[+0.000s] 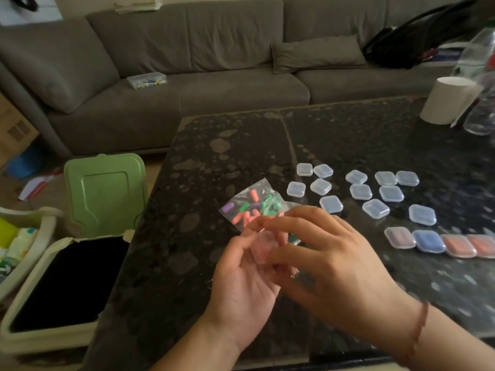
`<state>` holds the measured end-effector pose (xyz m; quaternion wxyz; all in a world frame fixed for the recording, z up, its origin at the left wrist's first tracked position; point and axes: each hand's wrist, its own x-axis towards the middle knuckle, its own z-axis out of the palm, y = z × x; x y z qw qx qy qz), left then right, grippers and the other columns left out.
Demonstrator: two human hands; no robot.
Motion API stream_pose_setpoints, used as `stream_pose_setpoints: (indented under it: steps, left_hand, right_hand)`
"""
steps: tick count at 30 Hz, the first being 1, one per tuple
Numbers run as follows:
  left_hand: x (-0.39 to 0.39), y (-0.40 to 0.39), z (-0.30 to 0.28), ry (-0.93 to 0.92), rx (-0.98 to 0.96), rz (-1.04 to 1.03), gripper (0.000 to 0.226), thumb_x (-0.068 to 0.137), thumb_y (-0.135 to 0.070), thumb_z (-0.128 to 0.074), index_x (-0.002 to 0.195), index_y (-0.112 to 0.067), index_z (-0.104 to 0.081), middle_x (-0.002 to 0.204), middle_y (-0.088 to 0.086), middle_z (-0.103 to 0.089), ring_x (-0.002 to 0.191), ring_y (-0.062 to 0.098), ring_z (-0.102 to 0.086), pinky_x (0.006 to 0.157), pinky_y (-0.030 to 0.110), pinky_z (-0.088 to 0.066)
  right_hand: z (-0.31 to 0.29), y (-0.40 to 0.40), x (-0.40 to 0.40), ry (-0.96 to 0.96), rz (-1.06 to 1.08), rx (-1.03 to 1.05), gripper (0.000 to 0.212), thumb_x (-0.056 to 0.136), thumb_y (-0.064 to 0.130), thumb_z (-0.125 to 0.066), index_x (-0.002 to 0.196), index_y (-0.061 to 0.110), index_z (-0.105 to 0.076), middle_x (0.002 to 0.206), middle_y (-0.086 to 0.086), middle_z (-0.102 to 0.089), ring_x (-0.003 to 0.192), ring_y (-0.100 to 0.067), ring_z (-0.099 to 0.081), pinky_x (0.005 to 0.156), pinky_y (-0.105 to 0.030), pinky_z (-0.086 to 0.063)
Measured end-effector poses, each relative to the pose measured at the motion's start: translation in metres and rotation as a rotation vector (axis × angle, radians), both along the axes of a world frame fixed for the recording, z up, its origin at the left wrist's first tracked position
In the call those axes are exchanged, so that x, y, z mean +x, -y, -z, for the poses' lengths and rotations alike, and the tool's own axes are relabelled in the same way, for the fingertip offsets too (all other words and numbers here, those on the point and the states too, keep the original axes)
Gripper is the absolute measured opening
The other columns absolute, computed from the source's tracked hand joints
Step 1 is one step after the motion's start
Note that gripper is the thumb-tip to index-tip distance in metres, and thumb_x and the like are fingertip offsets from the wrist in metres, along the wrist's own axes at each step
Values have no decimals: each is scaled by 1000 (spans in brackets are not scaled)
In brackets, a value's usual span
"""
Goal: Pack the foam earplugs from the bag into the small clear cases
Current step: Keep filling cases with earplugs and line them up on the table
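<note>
Head view: loading a clear case over the counter.
Left hand cradles the clear case in curled fingers; right hand pinches at it. Bag of earplugs lies just beyond the fingertips. Recommended: hold the case level and seat the earplugs fully before closing.

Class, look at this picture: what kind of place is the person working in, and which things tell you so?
Most likely a living room at home. A long grey sofa with a cushion stands behind a dark, speckled low table, and a green-lidded bin sits beside it.
</note>
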<state>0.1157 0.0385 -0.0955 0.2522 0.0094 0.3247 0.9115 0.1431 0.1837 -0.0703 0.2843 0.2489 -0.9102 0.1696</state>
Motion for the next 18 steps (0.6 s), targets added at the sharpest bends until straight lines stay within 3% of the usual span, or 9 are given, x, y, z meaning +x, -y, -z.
stream_pose_setpoints:
  steps: [4,6,11,16,18]
  left_hand:
    - [2,-4,-1,-7,4,27,29,96,-26,-54,112,-12,-73,108,12,-71,88,17,-71,68,29,-59]
    - [2,-6,-1,-10,-8,31,38,90,-27,-54,122,-11,-66,113,16,-68,91,20,-70,70,31,-59]
    - [3,-4,2,-121,-98,53,38,103,-20,-41,140,-15,-49,120,14,-70,95,17,-73,66,26,-58]
    - [3,-8,3,-220,-224,33,52,85,-19,-54,137,-18,-52,123,11,-70,110,20,-69,77,27,-59]
    - [3,-9,7,-252,-297,36,49,89,-23,-55,137,-18,-53,122,10,-71,113,22,-67,82,28,-59]
  right_hand:
    - [5,-4,-2,-46,5,7,7,84,32,-73,85,26,-70,116,9,-67,109,-22,-62,75,-40,-51]
    - [4,-5,-2,-56,17,3,9,83,31,-75,87,25,-70,111,12,-68,108,-20,-63,75,-39,-50]
    - [2,-3,-4,-177,7,41,8,90,30,-67,88,24,-73,103,10,-71,103,-23,-67,73,-40,-49]
    - [7,6,-3,-297,43,92,19,91,23,-62,75,16,-69,93,1,-73,97,-30,-67,73,-42,-48]
    - [15,8,-2,-322,59,117,19,89,18,-63,71,14,-65,91,-3,-73,94,-32,-67,74,-43,-48]
